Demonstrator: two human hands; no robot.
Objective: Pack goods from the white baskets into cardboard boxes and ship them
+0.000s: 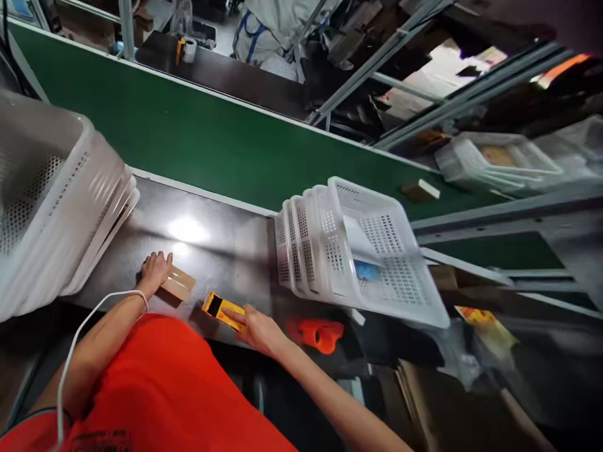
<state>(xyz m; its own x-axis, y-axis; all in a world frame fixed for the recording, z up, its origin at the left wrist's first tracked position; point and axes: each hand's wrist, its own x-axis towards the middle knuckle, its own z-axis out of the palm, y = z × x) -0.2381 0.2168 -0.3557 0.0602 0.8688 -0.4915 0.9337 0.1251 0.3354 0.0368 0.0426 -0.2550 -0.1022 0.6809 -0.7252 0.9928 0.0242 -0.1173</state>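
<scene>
At far left, leaning baskets (70, 182) crowd our table (235, 260); a white cord (71, 355) reaches our left wrist. Our left hand (157, 271) lies on a brown box (179, 284), fingers slightly spread over its end. Just right, our right hand (259, 329) grips a yellow item (225, 306), one finger along it; we cannot tell how the others sit. Further right, an orange item (328, 335) lies before more baskets (346, 251), which hide part of the green belt (198, 150).
</scene>
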